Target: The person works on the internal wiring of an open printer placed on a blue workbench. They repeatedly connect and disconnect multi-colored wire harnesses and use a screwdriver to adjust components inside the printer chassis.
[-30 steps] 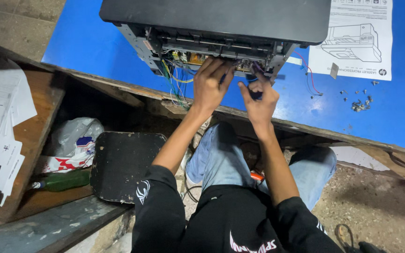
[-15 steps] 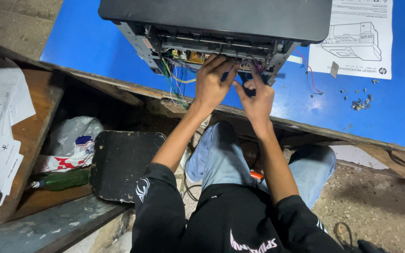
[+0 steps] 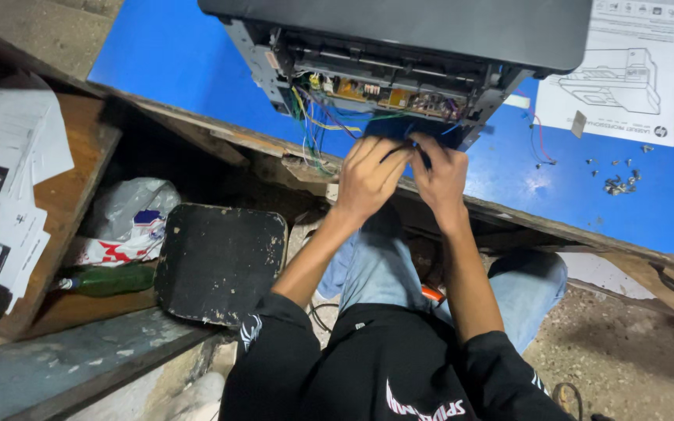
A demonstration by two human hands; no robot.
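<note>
Left hand (image 3: 368, 175) fingers curling, pinching dark cable (image 3: 399, 150); right hand (image 3: 440, 178) fingers closing on same cable just beside. Cable lying between both sets of fingertips, at near edge of opened printer (image 3: 399, 58). Coloured wires (image 3: 317, 125) hanging left of hands. Printer sitting on blue table (image 3: 165, 54); loose screws (image 3: 618, 183) lying far right.

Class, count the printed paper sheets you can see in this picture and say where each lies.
At least 3: one diagram sheet on the blue table right of the opened printer, and two or more overlapping sheets on the wooden shelf at left; others may be hidden beneath.
</note>
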